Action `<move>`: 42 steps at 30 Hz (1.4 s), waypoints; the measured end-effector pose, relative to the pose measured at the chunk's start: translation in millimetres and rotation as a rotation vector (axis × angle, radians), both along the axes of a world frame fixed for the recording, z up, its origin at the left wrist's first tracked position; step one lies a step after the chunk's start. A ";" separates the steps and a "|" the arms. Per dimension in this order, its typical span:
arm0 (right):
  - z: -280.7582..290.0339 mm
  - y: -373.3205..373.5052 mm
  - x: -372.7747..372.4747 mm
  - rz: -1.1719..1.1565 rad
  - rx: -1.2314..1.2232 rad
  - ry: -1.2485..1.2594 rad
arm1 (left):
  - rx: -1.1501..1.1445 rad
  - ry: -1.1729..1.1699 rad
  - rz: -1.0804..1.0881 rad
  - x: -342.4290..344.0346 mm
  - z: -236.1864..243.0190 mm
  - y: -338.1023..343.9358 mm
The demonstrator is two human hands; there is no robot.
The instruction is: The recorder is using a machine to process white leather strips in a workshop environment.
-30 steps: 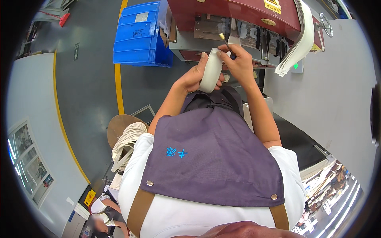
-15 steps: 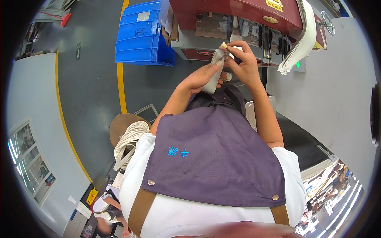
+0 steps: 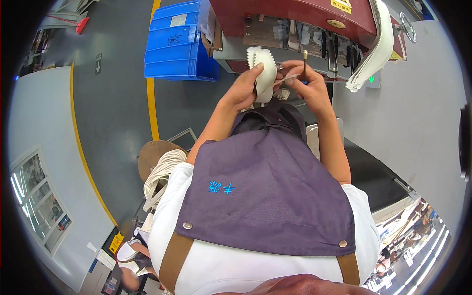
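My left hand (image 3: 241, 89) is closed round a white bent piece (image 3: 265, 77) with scalloped ends, its thumb lying across the front face. Two toothed ends of the piece point up and away from me. To its right, my right hand (image 3: 313, 91) grips a slim dark stick (image 3: 305, 64) with a pale tip, standing upright between the fingers. A thin pale strip (image 3: 291, 76) shows at the right fingertips, close to the white piece. Whether the strip is joined to that piece I cannot tell. Both hands are above my lap, in front of the machine.
A red machine (image 3: 290, 7) with a tool-filled shelf stands ahead, white scalloped strips (image 3: 378, 44) draped over its right end beside a handwheel (image 3: 406, 27). A blue crate (image 3: 172, 54) is at the left. Coiled white cord (image 3: 164, 172) rests on a brown stool (image 3: 150, 155).
The white piece has turned so its broad face and scalloped ends show. My right hand has moved slightly right and down, away from it, and the stick now points upright.
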State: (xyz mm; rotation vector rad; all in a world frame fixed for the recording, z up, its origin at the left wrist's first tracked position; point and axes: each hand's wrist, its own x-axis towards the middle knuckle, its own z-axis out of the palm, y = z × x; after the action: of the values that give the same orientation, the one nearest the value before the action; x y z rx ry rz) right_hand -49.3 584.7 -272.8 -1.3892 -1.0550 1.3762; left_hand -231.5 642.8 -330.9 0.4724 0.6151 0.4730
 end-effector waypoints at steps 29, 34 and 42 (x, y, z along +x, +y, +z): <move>21.1 -11.7 42.0 -0.159 0.012 -0.430 | 0.395 0.288 0.140 -22.4 10.1 25.0; -44.5 21.5 27.0 -0.355 -0.102 -0.106 | 0.590 0.490 -0.162 41.4 4.2 23.1; -62.0 11.7 39.3 -0.274 -0.280 0.037 | 0.216 0.414 0.024 66.3 -29.4 47.8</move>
State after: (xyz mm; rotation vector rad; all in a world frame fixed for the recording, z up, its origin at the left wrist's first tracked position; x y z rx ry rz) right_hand -10.0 596.4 -334.9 -1.6363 -0.6345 1.3738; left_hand -165.2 690.5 -360.3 0.7788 0.9737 0.4699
